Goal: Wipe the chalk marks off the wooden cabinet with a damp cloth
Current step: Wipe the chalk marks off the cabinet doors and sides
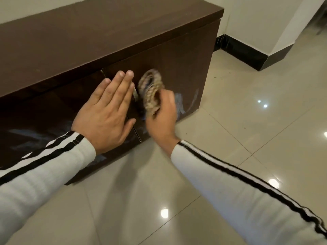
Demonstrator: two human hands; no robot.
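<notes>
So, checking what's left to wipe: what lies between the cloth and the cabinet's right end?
In the head view, pale chalk marks streak the door between the cloth, gripped by the right hand, and the end of the cabinet.

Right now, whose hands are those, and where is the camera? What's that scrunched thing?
No machine here: they are a person's two hands. The camera sits on the person's head and looks down, so you see what they see. The left hand lies flat against a dark wooden cabinet door. The right hand has its grip round a bunched cloth, blurred, held close to the cabinet front. Pale chalk marks show on the doors. The cabinet stands on a shiny tiled floor.
</notes>
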